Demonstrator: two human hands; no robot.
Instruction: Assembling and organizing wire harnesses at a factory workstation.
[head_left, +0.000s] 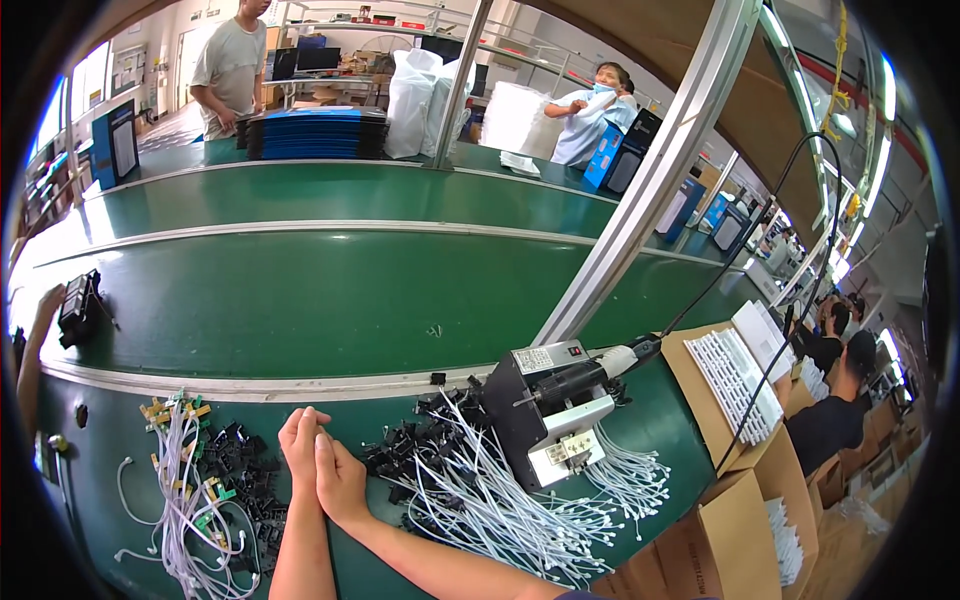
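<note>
My left hand (302, 450) and my right hand (342, 482) rest against each other over the bench, fingers curled closed. No object shows in either; the inner sides of the fingers are hidden. Left of them lies a bundle of white cables (180, 490) with small green and yellow ends, beside a heap of small black plastic parts (250, 490). To the right is a larger bundle of white cables (490, 500) with black parts (425, 425) at its far end. Behind that bundle stands a black bench machine (530, 410) with an electric screwdriver (580, 378) lying across its top.
A conveyor belt (330, 295) runs beyond the bench's metal rail. At the left edge, another person's hand (50, 300) touches a black device (78, 308). A slanted metal post (640, 180) rises at right, near cardboard boxes (740, 530) and white parts (735, 385). Two people stand across the line.
</note>
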